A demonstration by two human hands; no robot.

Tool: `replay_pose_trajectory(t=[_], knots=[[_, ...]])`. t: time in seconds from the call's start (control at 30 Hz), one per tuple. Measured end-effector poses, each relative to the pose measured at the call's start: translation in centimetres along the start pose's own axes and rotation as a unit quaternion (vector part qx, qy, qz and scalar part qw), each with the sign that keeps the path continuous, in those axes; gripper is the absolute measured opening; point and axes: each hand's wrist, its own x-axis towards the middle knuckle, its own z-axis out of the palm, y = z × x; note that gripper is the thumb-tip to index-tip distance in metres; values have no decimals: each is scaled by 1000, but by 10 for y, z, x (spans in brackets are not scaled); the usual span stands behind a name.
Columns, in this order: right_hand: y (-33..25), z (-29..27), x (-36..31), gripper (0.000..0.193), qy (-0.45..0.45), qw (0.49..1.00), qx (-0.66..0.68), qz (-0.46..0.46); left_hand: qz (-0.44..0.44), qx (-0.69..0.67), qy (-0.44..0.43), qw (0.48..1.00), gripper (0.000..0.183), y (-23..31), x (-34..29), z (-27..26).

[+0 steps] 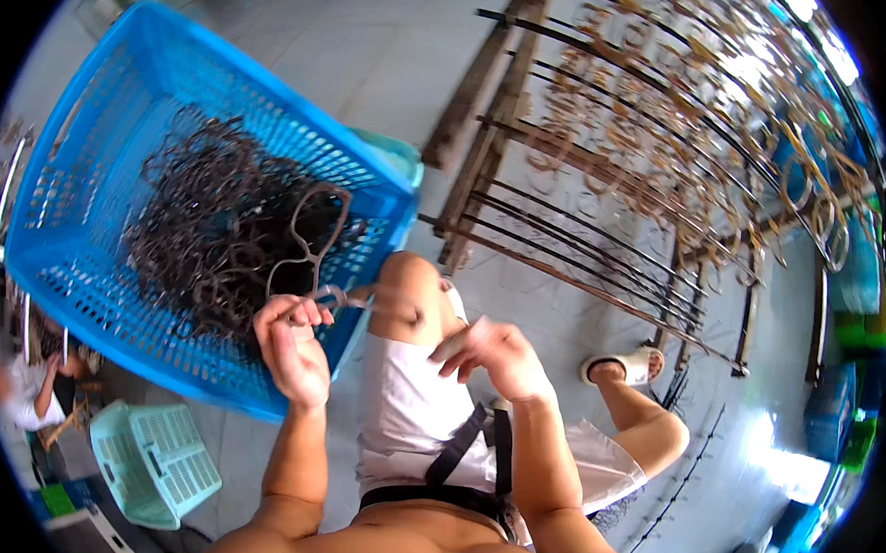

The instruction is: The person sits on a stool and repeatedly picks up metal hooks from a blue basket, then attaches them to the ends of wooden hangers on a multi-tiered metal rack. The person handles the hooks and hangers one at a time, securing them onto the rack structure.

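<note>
My left hand (295,350) is closed on a thin brownish eyeglass frame (307,252), which sticks up from the fingers over the near side of a large blue basket (63,296). A pale piece by the fingertips, towards my knee, is smeared by motion. Inside the basket lies a tangled heap of dark, thin, looped frames (198,189). Above my lap, my right hand (507,358) is apart from the left, its fingers loosely bent and pointing left. Its fingertips are a little blurred, and I make out nothing in them.
A wooden rack with dark rods (581,239) stands at the right, hung with many yellowish loops (642,66). At lower left are a pale green basket (162,461) and, beyond it, another person (33,393). My sandalled foot (623,367) rests near the rack.
</note>
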Motion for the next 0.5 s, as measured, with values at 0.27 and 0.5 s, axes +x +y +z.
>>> replay_pose_trajectory(t=[0.27, 0.5], knots=[[-12, -32, -99, 29, 48, 933, 355, 24, -15, -27, -331, 943, 31, 7, -22, 120], [-49, -149, -270, 18, 568, 673, 227, -416, -106, -23, -322, 941, 37, -5, -61, 157]])
